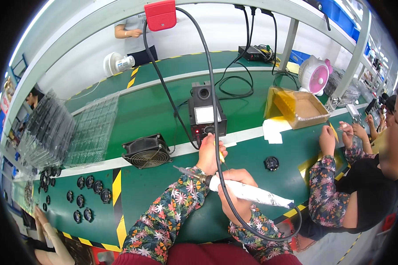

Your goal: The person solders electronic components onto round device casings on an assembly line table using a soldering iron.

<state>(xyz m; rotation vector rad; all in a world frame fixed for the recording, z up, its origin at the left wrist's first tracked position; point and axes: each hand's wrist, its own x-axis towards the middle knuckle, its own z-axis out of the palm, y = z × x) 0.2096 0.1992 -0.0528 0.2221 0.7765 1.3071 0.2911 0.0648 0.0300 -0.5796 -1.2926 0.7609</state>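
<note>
My right hand (238,192) is closed around a soldering iron (256,194) with a white-wrapped handle. The iron's metal tip points left, over my left forearm. My left hand (209,155) reaches forward to the front of a black soldering station (206,115). Its fingers are at the front panel, by the knob and a small red light. A thin yellow-handled tool (221,152) is held in the curled left hand; its exact kind is unclear. The iron's black cable loops up past the station to a red holder (160,15) on the overhead frame.
A black fan (147,151) stands left of the station. Several round black parts (80,201) lie far left, and one black part (271,163) lies right. A cardboard box (307,110) and pink-white fan (315,75) are behind. At right, a co-worker's hands (329,140) work close by.
</note>
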